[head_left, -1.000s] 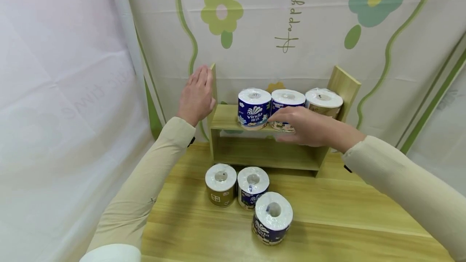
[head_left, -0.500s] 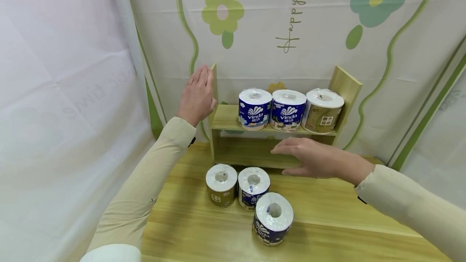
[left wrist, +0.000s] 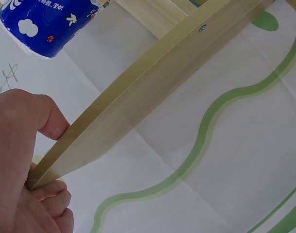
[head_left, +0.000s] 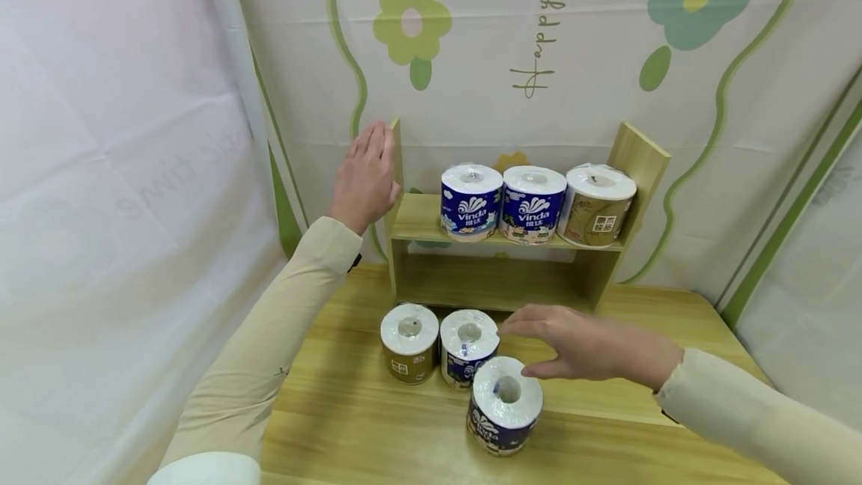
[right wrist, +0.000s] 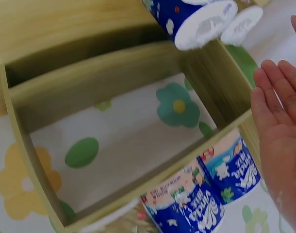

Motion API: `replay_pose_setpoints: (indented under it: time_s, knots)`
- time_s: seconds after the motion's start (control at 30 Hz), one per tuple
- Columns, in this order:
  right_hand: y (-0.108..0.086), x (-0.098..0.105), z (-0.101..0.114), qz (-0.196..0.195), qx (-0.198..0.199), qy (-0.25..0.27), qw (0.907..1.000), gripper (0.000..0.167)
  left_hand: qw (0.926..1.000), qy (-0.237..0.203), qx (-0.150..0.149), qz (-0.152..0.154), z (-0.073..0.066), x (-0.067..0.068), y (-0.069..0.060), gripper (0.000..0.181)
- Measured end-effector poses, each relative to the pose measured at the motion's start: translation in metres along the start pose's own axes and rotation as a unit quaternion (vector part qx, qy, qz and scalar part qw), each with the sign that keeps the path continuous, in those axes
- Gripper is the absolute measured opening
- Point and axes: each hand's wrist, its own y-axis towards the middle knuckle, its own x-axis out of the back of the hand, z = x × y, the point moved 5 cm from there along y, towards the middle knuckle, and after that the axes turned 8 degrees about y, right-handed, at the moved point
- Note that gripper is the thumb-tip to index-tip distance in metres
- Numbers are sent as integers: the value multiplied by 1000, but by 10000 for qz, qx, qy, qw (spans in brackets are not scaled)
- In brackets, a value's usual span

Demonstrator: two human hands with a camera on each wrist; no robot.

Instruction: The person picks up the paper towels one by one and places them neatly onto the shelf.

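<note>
My left hand (head_left: 364, 180) holds the left side panel (left wrist: 131, 87) of a small wooden shelf (head_left: 494, 281); in the left wrist view the thumb lies on one face and curled fingers on the other. On its upper board stand a blue Vinda toilet roll (head_left: 471, 212), a second blue toilet roll (head_left: 533, 214) and a brown toilet roll (head_left: 592, 221). In front, on the table, are a brown roll (head_left: 409, 365), a blue roll (head_left: 461, 370) and a nearer blue roll (head_left: 501, 431). My right hand (head_left: 579, 344), fingers extended and thumb apart, hovers by the blue pair, holding nothing.
The wooden table (head_left: 364, 432) extends in front of the shelf. Behind it hangs a white cloth (head_left: 471, 118) printed with flowers, and another white cloth (head_left: 135, 245) hangs at the left. The shelf's right side panel (head_left: 640, 163) rises above the upper board.
My right hand has come away from the toilet rolls on the upper board and moved down and towards me, to the rolls on the table. My left hand has stayed on the panel.
</note>
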Motion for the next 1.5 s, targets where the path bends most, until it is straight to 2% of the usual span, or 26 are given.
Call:
replay_pose_setpoints:
  time_s: [0.23,0.4,0.63,0.8,1.17,1.33,1.5]
  knots:
    - [-6,-22,-1,355,-223,245,9988,48,10000,30,-19,-65,1,-1,-1,67]
    - [-10,-35,-4,494,-344,297,9977,46,10000,20,12,62,1,-1,0,67]
    - [-16,-53,-2,436,44,303,9986,41,9999,38,22,119,0,-1,1,67]
    - [-19,-66,-2,451,210,318,9983,43,9999,75,21,113,1,-2,1,67]
    - [-23,-82,-2,193,743,-128,9970,45,9999,-12,19,169,1,-2,1,69]
    - [-25,-89,-4,105,808,-192,9965,44,9995,-4,9,330,1,-2,1,73]
    - [-25,-93,-5,-64,790,-82,9968,41,9998,-103,-3,192,1,-1,1,70]
